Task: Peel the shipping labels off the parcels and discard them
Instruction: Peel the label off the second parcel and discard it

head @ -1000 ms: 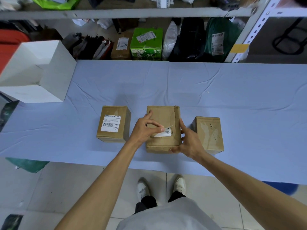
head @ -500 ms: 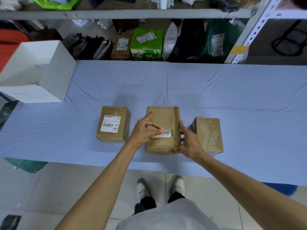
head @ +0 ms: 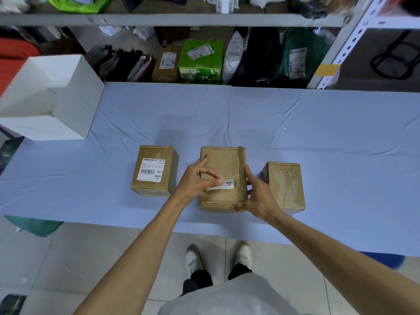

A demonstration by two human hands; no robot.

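On the blue-covered table (head: 272,123) an open white box (head: 56,98) sat at the far left, well apart from three cardboard parcels in a row near the front edge. The middle parcel (head: 221,162) was braced by the right hand (head: 259,196), fingers clasped against its right side and front corner. The left parcel (head: 155,170) carried an intact label (head: 151,169); the right parcel (head: 285,185) showed bare torn patches. The left hand (head: 196,180) pinched a partly lifted label strip (head: 228,184) atop the middle parcel.
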